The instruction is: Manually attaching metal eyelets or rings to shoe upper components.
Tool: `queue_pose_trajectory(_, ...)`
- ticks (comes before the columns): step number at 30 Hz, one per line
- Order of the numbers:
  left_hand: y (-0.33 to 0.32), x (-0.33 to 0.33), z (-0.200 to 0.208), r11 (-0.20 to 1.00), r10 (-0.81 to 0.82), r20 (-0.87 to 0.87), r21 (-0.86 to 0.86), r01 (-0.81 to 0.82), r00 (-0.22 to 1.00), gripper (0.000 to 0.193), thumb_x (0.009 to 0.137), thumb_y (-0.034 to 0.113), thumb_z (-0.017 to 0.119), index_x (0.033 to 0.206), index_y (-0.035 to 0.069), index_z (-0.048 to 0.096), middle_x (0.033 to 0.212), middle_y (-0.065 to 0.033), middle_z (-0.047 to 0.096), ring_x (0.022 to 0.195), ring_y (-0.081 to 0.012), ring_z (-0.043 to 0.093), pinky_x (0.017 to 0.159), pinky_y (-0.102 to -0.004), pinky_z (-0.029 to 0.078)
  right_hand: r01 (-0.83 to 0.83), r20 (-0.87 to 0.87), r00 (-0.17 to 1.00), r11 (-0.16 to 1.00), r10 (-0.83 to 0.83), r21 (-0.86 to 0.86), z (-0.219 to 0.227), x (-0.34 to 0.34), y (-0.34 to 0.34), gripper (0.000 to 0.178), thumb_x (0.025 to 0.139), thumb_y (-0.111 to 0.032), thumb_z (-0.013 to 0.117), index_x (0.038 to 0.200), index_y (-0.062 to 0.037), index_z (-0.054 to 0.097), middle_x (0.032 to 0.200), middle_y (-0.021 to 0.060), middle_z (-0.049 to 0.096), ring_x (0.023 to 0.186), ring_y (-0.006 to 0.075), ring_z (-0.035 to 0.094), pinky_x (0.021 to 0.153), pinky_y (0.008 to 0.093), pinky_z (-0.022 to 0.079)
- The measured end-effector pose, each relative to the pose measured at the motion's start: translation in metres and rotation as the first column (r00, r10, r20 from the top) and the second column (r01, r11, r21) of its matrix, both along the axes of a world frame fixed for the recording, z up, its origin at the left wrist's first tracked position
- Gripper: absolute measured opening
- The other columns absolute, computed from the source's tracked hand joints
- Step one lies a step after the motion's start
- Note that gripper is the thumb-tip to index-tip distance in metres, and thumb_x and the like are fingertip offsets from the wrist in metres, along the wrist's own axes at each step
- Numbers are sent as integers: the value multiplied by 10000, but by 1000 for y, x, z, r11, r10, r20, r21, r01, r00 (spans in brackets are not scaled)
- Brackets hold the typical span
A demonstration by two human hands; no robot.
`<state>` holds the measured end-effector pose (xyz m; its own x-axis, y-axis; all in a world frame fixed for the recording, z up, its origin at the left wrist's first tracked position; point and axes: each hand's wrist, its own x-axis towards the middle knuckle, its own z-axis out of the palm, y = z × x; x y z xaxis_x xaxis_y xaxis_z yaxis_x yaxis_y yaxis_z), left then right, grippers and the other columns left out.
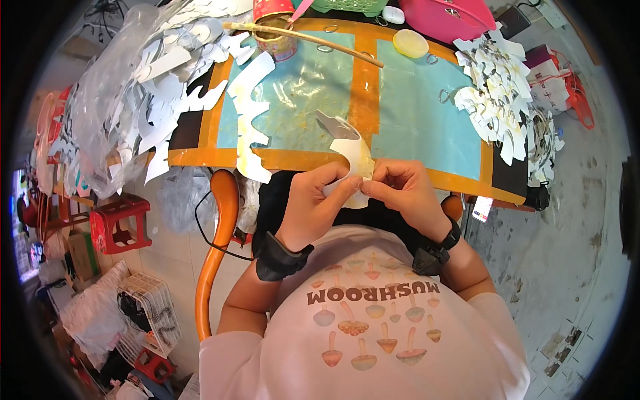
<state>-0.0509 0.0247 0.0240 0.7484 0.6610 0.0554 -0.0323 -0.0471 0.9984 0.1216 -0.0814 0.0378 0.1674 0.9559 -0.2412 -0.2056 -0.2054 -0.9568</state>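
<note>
Head view: we note the white piece [360,157] raised at the near edge of the counter [427,110], its far end curling up. Left hand [313,203] pinches its lower part, thumb against finger; right hand [407,197] pinches its right edge, the fingertips of both nearly meeting. We judge it light and thin, card-like: springy, quick to crease, likeliest to tear at narrow necks. The yellowish patches, also on the strip [252,120] lying on the counter, may be tacky, so we would favour clean, broad edges, pinching lightly and supporting the curled end.
</note>
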Motion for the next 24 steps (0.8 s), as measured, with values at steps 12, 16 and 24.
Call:
queue_pose_trajectory(12,13,-8,10,964,-239,129,-83,251,962,234,816,142,795,886,-37,661,751,-8,582,711,-45,506,624,-234,427,54,-309,949,998,-65,-46,1,-1,-1,183,913,-115,725,780,-59,612,723,-47,584,559,-15,366,458,182,228)
queue_pose_trajectory(16,15,-6,22,958,-287,-165,-27,286,944,229,864,143,778,919,-34,644,812,-14,581,737,-54,487,631,-244,401,136,-180,975,991,-132,5,6,-7,-3,187,914,-114,719,773,-62,608,715,-47,578,558,-15,359,457,184,237)
queue_pose_trajectory(24,16,-9,5,937,-341,54,-64,344,939,175,928,122,704,931,-34,623,793,-65,537,722,-93,479,627,-268,387,118,-617,756,973,-217,-199,5,-18,-11,152,963,-165,644,865,-53,618,765,-16,571,544,15,424,436,165,275)
